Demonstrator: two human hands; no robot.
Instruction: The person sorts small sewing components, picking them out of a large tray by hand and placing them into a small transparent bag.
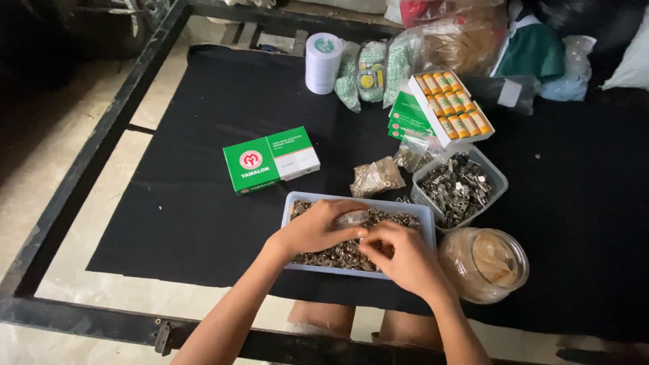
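Both hands work over a pale rectangular tray of small metal rings that sits on the black cloth. The left hand pinches a small clear plastic bag above the tray, fingers closed on its edge. The right hand hovers just beside it with fingertips bunched together over the rings (whether it actually grips any pieces, I cannot tell). To do this well, I judge the bag should stay over the tray so anything dropped lands back among the rings, and its mouth should be kept open toward the right hand. A tub of metal clips and a clear jar stand close on the right.
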